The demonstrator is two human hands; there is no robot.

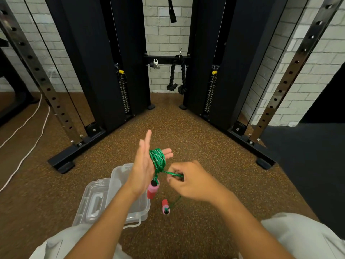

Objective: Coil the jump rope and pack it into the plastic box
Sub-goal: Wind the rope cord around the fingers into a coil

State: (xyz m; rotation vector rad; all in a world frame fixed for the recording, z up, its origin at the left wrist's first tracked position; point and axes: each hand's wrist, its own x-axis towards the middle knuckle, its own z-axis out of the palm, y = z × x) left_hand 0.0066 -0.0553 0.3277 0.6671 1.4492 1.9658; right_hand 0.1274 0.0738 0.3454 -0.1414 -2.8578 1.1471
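— Where's the jump rope [157,160]?
— Coiled round the flat, straight-fingered left hand [143,165]; one handle [153,189] dangles over the plastic box [119,184].
— The right hand [186,181]?
— Pinching the strand, apparently; second handle [165,206] hangs below.

Single head-worn view, facing forward and down, close above floor [186,128]

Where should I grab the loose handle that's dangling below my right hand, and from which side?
Grip the loose handle around its red and pink barrel, coming in from the side. It hangs from the green rope just above the floor, so its sides are free, and the rope leaves from one end. The right hand pinches that rope higher up.
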